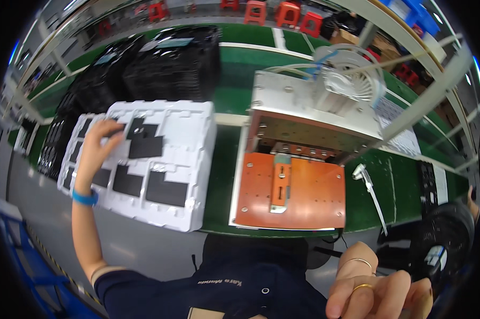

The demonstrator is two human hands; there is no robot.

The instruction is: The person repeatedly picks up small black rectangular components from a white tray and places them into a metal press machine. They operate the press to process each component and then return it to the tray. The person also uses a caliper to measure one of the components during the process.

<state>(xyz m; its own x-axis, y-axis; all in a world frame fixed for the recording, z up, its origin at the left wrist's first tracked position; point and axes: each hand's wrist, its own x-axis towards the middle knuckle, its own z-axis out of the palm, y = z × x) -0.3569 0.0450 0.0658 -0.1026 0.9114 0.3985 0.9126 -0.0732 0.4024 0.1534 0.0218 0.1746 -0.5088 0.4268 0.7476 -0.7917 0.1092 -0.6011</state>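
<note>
My left hand [97,146], with a blue band at the wrist, reaches over a white molded tray [189,125]. Its thumb and fingers are curved and apart, close to a black piece in one of the tray's far compartments. Thin black cut sheets lie in several compartments; one black sheet [146,147] overlaps another near the middle, and a larger black sheet [167,189] lies at the near right. Low at the right, close to my body, my right hand [381,295] is closed with curled fingers. Whatever it may hold is hidden.
Right of the tray stands a metal press [314,119] with an orange base plate [314,194] and a narrow fixture [281,183]. Calipers [372,194] lie on the green tabletop [218,175]. Stacks of black trays [171,69] rise behind. A frame post [426,95] slants at the right.
</note>
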